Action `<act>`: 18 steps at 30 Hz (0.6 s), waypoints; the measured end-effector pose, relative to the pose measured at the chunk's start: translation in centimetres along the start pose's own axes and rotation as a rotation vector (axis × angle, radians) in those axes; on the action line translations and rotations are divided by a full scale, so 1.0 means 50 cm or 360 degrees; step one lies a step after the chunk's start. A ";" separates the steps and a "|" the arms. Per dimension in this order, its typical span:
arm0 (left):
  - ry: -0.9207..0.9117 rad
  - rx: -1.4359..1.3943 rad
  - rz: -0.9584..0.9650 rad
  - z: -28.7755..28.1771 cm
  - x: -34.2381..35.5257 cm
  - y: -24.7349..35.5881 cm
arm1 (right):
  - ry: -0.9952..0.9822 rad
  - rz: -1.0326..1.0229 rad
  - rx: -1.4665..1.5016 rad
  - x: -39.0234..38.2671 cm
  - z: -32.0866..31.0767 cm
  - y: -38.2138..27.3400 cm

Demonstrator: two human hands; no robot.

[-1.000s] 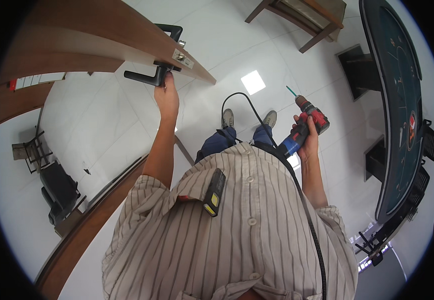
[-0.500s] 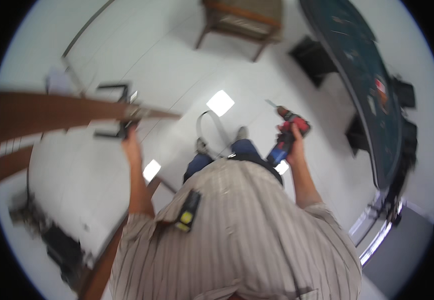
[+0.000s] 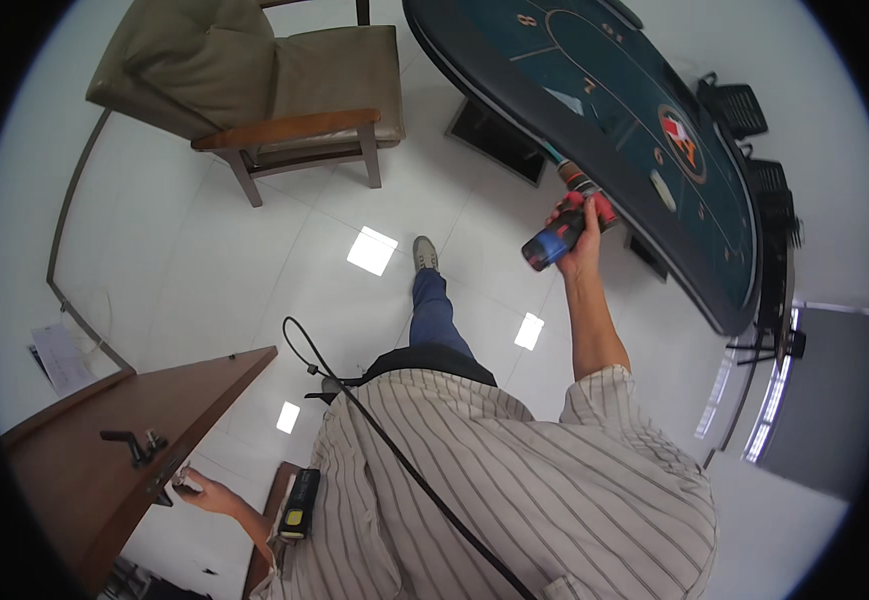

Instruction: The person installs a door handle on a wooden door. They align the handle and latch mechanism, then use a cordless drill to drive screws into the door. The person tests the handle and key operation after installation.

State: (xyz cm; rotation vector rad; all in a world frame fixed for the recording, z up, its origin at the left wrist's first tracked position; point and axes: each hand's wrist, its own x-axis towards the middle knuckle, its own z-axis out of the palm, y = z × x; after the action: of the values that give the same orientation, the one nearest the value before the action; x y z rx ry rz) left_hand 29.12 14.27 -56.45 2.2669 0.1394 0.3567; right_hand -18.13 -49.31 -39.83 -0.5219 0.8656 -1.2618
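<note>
My right hand (image 3: pixel 582 238) is wrapped round a red and black cordless drill (image 3: pixel 557 240) with a blue battery end. Its long bit points up and left, beside the rim of the green gaming table (image 3: pixel 544 120). At the lower left, my left hand (image 3: pixel 210 495) is beside the edge of a brown wooden door (image 3: pixel 84 440). Its fingers are closed around something small, dark and metallic that I cannot make out. A black lever handle (image 3: pixel 132 442) sticks out from the door's face, and part of another shows near my left hand.
A cushioned wooden armchair (image 3: pixel 329 95) stands ahead to the left. Black chairs (image 3: pixel 734 108) line the table's far side. White papers (image 3: pixel 62 360) are by the left wall. A black cable (image 3: pixel 404 465) hangs across my striped shirt, with a small lamp (image 3: pixel 299 505) clipped to it.
I have turned and moved, so the table and armchair now appear closer. My left hand has come away from the door handles and is now lower, by the door's edge. The drill stays in my right hand.
</note>
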 end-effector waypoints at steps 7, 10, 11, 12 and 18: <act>-0.1473 0.0813 -0.0417 -0.117 -0.237 -0.035 | -0.0136 0.0131 0.0118 0.497 -0.005 -0.121; -0.1905 0.0683 -0.0648 -0.169 -0.390 -0.028 | -0.0037 0.0046 -0.0014 0.743 -0.010 -0.137; -0.2017 0.0595 -0.0623 -0.185 -0.426 -0.017 | 0.0030 -0.0064 -0.0140 0.807 -0.013 -0.133; -0.2107 0.0418 -0.0483 -0.190 -0.455 0.002 | 0.0093 0.0107 -0.0128 0.863 -0.020 -0.147; -0.1283 0.0748 -0.0987 -0.189 -0.485 0.245 | 0.0121 0.0118 -0.0046 1.107 -0.038 -0.160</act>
State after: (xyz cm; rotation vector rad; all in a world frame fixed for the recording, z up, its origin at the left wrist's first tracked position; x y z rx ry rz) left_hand 2.95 7.76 -46.42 2.4802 0.5199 -0.9922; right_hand -20.92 -104.31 -49.90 -0.4633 0.9601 -1.2093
